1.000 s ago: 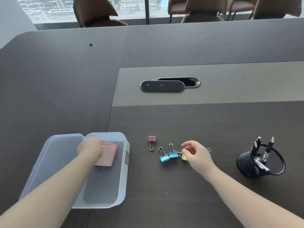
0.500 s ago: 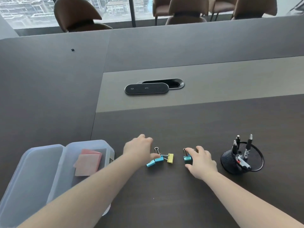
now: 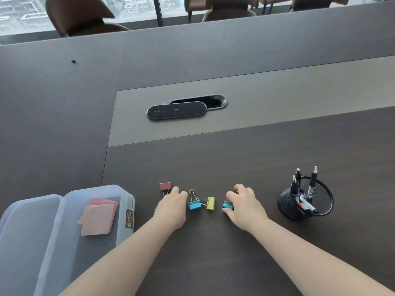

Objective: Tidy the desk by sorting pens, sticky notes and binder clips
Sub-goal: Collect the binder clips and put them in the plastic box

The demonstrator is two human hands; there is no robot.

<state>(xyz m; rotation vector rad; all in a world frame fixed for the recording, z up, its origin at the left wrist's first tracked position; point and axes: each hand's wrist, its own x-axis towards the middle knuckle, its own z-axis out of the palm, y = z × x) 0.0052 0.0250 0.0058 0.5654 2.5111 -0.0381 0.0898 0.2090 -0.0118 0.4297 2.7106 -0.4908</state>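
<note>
Both hands had shifted: the left hand [image 3: 171,207] lay curled beside the blue binder clip [image 3: 195,205], gripping nothing visible, while the right hand [image 3: 245,207] pinched a teal binder clip [image 3: 227,205] on the dark desk [image 3: 213,167].

The desk [image 3: 235,159] is showing a dark, matt wood grain, with a smooth grey inlay strip [image 3: 277,99] across it. The storage box [image 3: 70,201] is looking like frosted translucent plastic, holding pink paper sticky notes [image 3: 99,218]. The pen cup [image 3: 288,201] is black wire mesh. The binder clips [image 3: 195,205] are showing matt coloured bodies and shiny wire handles
</note>
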